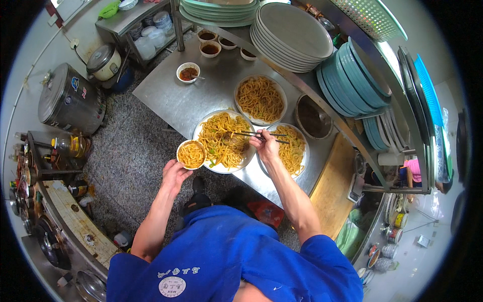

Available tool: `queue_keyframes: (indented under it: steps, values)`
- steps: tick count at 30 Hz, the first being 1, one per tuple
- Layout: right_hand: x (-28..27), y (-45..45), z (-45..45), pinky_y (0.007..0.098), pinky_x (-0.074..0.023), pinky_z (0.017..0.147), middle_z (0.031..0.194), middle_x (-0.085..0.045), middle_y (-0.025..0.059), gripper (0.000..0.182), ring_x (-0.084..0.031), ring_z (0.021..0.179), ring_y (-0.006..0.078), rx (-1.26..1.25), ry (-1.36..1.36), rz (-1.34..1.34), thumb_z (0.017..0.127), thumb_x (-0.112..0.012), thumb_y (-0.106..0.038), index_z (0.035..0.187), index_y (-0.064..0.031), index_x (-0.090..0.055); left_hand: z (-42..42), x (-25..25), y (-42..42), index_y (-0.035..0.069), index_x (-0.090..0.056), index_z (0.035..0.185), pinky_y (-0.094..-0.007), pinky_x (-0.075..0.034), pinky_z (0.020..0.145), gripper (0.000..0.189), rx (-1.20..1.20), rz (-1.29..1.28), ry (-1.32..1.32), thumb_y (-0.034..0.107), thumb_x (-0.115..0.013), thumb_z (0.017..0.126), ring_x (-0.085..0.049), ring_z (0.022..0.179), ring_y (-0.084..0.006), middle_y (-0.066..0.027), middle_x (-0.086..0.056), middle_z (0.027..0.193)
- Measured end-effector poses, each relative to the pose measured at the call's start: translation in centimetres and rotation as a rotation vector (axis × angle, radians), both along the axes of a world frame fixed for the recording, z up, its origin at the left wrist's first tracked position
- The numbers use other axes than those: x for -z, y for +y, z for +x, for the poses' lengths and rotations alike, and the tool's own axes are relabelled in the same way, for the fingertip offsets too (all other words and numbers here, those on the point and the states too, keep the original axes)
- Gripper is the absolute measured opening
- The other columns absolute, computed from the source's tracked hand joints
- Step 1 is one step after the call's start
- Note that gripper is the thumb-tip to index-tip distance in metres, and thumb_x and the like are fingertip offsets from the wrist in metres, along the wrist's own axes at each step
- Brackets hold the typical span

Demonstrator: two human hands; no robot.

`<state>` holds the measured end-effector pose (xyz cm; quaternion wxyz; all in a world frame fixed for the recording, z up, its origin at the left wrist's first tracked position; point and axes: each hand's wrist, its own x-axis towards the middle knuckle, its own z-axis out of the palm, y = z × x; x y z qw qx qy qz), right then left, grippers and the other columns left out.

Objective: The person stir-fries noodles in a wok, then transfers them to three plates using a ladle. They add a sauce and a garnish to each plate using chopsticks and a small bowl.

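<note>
My left hand (176, 176) holds a small white bowl of noodles (191, 154) at the left rim of a large plate of noodles (225, 141). Dark chopsticks (277, 134) are in my right hand (266, 144), their tips in the noodles on that plate. Beneath my right hand and wrist lies a second plate of noodles (293, 150), partly covered by them. A third plate, with darker noodles (261, 99), stands behind, close to the other two. A small bowl of red sauce (188, 73) with a spoon sits near the table's far left part.
Small bowls of dark sauce (210, 48) stand at the back of the steel table (162, 90). A dark-filled bowl (314, 115) and a wooden board (334, 185) are to the right. Stacked plates (290, 36) fill the overhead shelf. Another person (413, 170) is partly visible far right.
</note>
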<state>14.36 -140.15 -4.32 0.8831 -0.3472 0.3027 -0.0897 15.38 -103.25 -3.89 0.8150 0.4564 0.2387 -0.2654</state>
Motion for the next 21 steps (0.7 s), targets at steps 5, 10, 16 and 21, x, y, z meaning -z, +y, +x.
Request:
queue_keyframes:
  steps: [5,10,16,21]
  values:
    - [-6.1,1.6,-0.6,0.0349,-0.0624,0.058,0.078,-0.063,0.0104,0.024,-0.07,0.068,0.0249,-0.003,-0.067,-0.05,0.101,-0.053,-0.022,0.098,0.0012,-0.058,1.7,1.0,-1.5,0.0,-0.051,0.117,-0.0393,-0.059,0.079,0.029,0.116,0.066,-0.076,0.008,-0.059,0.09,-0.068,0.094,-0.0246,-0.0144,-0.065,0.108]
    - [-12.5,3.4,-2.0,0.0346,-0.0624,0.059,0.078,-0.065,0.0115,0.024,-0.071,0.067,0.0252,-0.05,-0.178,-0.129,0.101,-0.055,-0.022,0.099,0.0013,-0.058,3.0,0.6,-4.7,-0.002,-0.051,0.116,-0.0364,-0.059,0.074,0.031,0.181,0.121,-0.095,0.004,-0.06,0.087,-0.069,0.086,-0.0226,-0.014,-0.065,0.104]
    - [-13.2,7.1,-3.2,0.0302,-0.0595,0.058,0.076,-0.066,0.0106,0.026,-0.068,0.061,0.0178,-0.186,-0.146,-0.606,0.101,-0.055,-0.022,0.099,0.003,-0.062,3.2,1.4,-6.9,-0.001,-0.05,0.116,-0.0414,-0.061,0.079,0.026,0.247,-0.007,-0.072,0.004,-0.056,0.091,-0.068,0.094,-0.0268,-0.0155,-0.064,0.109]
    - [-13.2,5.6,-2.8,0.0255,-0.0539,0.055,0.077,-0.062,0.0079,0.026,-0.065,0.059,0.0139,-0.18,-0.108,-0.864,0.101,-0.054,-0.019,0.093,0.0042,-0.063,3.3,1.9,-6.6,-0.001,-0.05,0.116,-0.043,-0.061,0.079,0.025,0.251,-0.082,-0.041,0.002,-0.054,0.091,-0.068,0.095,-0.0281,-0.0162,-0.064,0.11]
